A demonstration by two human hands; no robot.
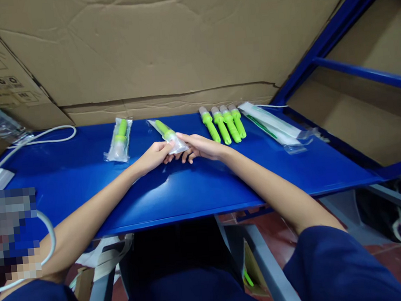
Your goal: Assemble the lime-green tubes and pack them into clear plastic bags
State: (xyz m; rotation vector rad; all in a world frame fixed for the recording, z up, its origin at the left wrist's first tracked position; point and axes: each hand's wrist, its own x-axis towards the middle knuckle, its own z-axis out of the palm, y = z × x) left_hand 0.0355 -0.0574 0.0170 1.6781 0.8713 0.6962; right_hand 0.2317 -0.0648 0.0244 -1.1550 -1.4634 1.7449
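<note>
Holding bagged item [165, 132], blue tbl [204, 192], cardbd [163, 46] behind

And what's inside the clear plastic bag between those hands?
A bright green, stick-shaped thing with a pale end shows through the clear plastic bag. The left hand and right hand cover part of it, so whatever they hide can't be seen.

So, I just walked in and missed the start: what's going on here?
The left hand grips a bagged green piece over the blue table, with the right hand touching it too. Another bagged piece lies to the left. To the right, four unbagged green pieces lie side by side, next to flat plastic packets.
</note>
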